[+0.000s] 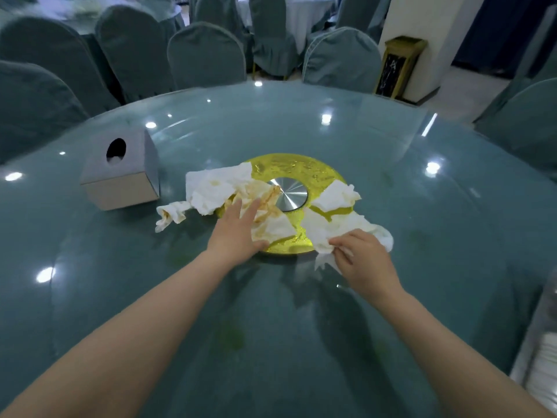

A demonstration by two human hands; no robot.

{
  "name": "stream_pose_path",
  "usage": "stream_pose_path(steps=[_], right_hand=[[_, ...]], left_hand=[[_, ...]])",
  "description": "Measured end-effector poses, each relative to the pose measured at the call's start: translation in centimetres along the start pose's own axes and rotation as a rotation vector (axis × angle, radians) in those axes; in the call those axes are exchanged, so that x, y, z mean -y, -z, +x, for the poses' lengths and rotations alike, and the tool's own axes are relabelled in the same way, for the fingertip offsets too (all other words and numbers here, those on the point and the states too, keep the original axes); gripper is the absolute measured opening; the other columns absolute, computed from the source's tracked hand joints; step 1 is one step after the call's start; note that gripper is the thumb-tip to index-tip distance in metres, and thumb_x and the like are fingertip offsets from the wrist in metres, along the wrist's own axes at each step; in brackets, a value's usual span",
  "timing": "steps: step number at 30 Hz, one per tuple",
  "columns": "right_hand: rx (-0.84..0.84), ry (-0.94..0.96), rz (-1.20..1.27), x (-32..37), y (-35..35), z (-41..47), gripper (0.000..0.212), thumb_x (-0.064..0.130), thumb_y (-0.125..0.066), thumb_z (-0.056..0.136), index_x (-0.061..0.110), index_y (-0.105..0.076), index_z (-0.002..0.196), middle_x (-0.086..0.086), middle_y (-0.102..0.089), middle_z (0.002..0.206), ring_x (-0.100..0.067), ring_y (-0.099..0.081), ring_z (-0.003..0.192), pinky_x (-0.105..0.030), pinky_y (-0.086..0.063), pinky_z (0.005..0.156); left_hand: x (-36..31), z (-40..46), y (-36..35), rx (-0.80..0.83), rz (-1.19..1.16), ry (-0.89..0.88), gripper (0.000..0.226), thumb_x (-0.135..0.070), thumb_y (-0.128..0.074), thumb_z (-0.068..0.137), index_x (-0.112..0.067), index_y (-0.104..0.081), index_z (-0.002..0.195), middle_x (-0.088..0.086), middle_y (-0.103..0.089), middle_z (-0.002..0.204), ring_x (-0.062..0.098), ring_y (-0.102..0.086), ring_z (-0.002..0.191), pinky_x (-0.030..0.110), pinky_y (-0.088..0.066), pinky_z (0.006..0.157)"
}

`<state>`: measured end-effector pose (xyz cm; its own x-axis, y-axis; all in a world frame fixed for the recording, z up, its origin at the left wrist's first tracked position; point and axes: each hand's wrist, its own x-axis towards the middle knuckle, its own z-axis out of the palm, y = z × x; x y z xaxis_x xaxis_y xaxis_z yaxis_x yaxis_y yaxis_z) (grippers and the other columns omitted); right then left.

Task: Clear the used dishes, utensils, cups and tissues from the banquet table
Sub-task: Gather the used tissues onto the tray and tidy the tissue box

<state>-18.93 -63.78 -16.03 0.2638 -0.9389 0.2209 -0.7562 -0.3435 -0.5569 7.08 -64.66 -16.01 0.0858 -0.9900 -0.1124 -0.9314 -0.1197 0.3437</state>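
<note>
Your right grip (pixel 360 260) pinches a crumpled white tissue (pixel 340 230); your left grip (pixel 238 233), fingers wide, rests on stained white tissues (pixel 211 188). Sweep those toward your right, bunching all together.

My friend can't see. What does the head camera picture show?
Two bare hands gather dirty white tissues off a round glass table: the left hand reaches flat over them, the right hand pinches one. A grey tissue box sits left.
</note>
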Motion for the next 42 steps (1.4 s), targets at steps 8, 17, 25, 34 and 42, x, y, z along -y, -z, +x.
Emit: stream_pose_path(steps=[8,17,25,34,42], right_hand=[[0.298,-0.187,-0.225,-3.2,-0.4,2.2,0.016,0.037,-0.061,0.087,0.022,-0.063,0.094,-0.002,-0.048,0.124,-0.034,-0.034,0.130,-0.035,-0.030,0.098],[-0.008,0.002,0.170,-0.6,-2.9,5.9,0.057,0.005,-0.063,0.078,0.020,-0.051,0.131,0.000,-0.037,0.140,-0.010,-0.037,0.123,-0.021,-0.033,0.096],[0.305,-0.186,-0.378,-2.4,-5.0,9.8,0.059,0.033,-0.036,0.093,0.018,-0.022,0.148,-0.004,-0.012,0.160,-0.029,-0.001,0.146,-0.051,-0.006,0.116],[0.243,-0.116,-0.267,-2.1,-5.3,8.3,0.051,0.024,-0.040,0.099,0.007,-0.029,0.146,-0.014,-0.029,0.153,-0.031,-0.024,0.141,-0.039,-0.031,0.106],[0.231,-0.136,-0.267,-2.0,-5.7,8.5,0.050,0.024,-0.042,0.097,0.005,-0.034,0.142,-0.016,-0.035,0.147,-0.032,-0.031,0.134,-0.039,-0.034,0.101]], left_hand=[[1.2,2.9,-1.5,0.100,0.153,-0.031,0.064,-0.051,-0.052,0.090,-0.034,-0.030,0.148,0.008,-0.029,0.152,0.034,-0.028,0.137,0.048,-0.030,0.111],[2.8,2.6,-0.6,-0.177,-0.129,-0.034,0.045,-0.003,-0.050,0.088,-0.021,-0.048,0.129,0.005,-0.061,0.114,0.027,-0.058,0.103,0.031,-0.043,0.081],[7.1,7.7,2.6,-0.245,0.147,0.045,0.036,-0.026,-0.057,0.087,-0.032,-0.064,0.122,0.010,-0.032,0.148,0.035,-0.020,0.138,0.042,-0.017,0.113],[7.9,10.8,0.8,0.080,0.199,0.194,0.060,-0.050,-0.036,0.094,-0.049,-0.010,0.148,0.012,0.015,0.159,0.048,-0.006,0.142,0.062,-0.008,0.111],[7.2,9.9,1.7,-0.140,0.186,0.062,0.037,0.001,-0.042,0.090,-0.015,-0.065,0.116,0.010,-0.058,0.118,0.030,-0.059,0.103,0.031,-0.042,0.076]])
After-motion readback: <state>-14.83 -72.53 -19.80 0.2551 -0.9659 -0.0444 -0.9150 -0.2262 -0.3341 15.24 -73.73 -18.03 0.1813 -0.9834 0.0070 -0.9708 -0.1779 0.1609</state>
